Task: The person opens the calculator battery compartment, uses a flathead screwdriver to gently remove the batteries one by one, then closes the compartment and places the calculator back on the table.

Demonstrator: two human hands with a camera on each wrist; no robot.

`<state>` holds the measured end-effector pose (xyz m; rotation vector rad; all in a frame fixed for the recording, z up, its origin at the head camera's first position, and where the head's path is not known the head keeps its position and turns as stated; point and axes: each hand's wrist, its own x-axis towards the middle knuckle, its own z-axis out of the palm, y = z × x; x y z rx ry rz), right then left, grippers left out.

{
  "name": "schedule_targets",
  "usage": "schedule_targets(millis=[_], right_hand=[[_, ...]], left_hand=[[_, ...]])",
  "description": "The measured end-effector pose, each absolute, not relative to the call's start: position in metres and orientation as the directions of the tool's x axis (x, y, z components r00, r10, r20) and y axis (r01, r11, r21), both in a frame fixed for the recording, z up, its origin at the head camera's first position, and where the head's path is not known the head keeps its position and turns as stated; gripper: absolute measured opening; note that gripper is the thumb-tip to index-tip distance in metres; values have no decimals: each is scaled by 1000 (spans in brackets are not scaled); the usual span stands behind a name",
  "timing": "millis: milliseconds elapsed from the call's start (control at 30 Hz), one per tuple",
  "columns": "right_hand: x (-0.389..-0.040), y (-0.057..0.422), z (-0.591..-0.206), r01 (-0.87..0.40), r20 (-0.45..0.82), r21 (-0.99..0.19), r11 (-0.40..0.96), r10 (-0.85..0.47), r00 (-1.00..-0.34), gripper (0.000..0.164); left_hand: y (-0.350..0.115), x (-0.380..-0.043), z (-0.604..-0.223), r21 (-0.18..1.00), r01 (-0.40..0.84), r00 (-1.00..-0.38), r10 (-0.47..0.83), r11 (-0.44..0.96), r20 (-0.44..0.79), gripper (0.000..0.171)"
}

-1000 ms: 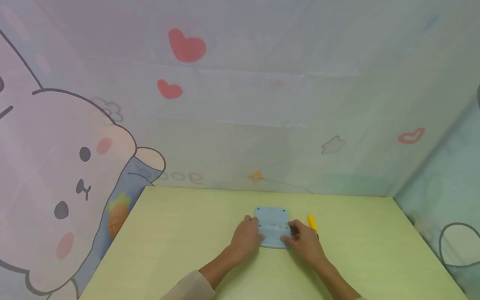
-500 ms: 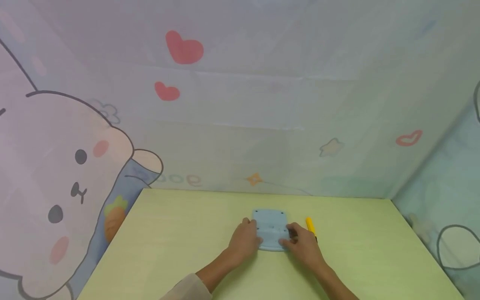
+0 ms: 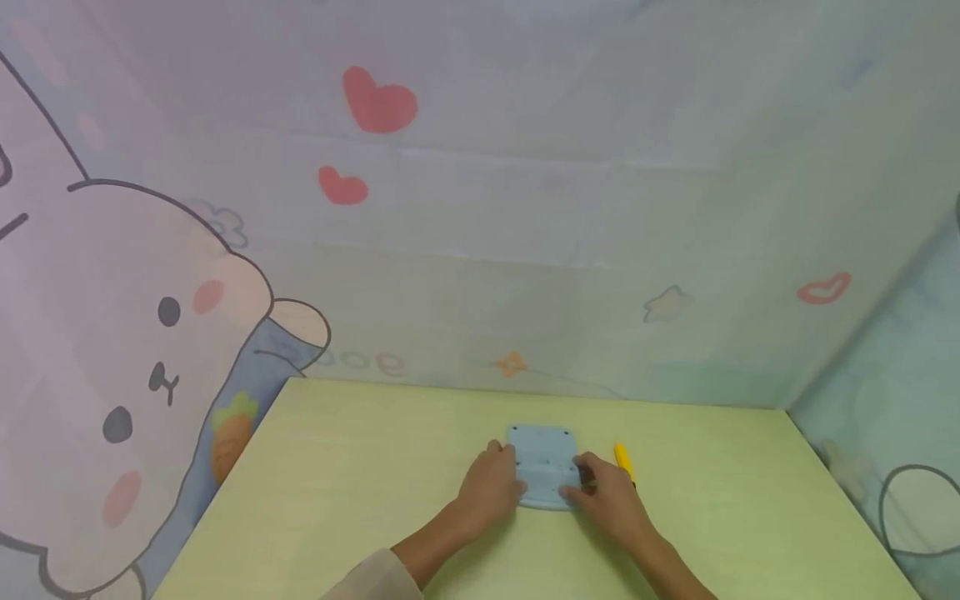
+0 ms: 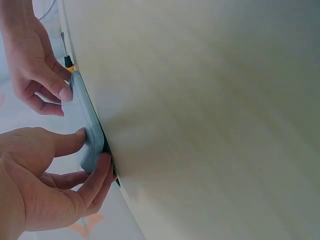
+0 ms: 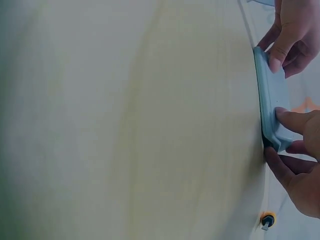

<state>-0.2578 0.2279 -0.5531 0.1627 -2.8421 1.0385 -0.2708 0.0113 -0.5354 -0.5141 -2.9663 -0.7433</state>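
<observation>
A flat, pale blue panel [image 3: 545, 468] with little dark dots on top lies nearly level, low over the worktop [image 3: 360, 467]. The left hand [image 3: 489, 488] pinches one side; the right hand [image 3: 611, 497] pinches the other.

Booth-like space, cartoon-print bkgd cloth [image 3: 525, 208], lt-grn tbl [image 3: 360, 458]

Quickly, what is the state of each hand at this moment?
Left hand: holding the light-blue casing by its left edge.
Right hand: holding the same casing by its right edge.

blue casing [image 3: 543, 443]: smooth matt plastic | tabletop [image 3: 360, 458]: smooth, wood-grained | backdrop [image 3: 480, 208]: creased cloth
</observation>
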Motion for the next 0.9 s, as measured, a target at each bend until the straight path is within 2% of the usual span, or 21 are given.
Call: schedule_targets(millis=[200,433,767,900], right_hand=[[-256,227,-552,-185,187,-609,771,-87,-979,43],[-258,232,-546,-242,236,-515,823,-135,-962,44],[-267,231,-536,-352,263,-364,863,-267,-927,41],[-272,230,-536,-422,312,-362,831,-319,-895,41]], left_hand=[[9,-269,-535,450,342,-939,322,825,125,44],[6,-275,-534,499,327,-940,328,803,89,46],[2,-281,-529,338,380,-925,362,861,117,52],[-3,-286,-525,310,429,-903,413,848,121,65]])
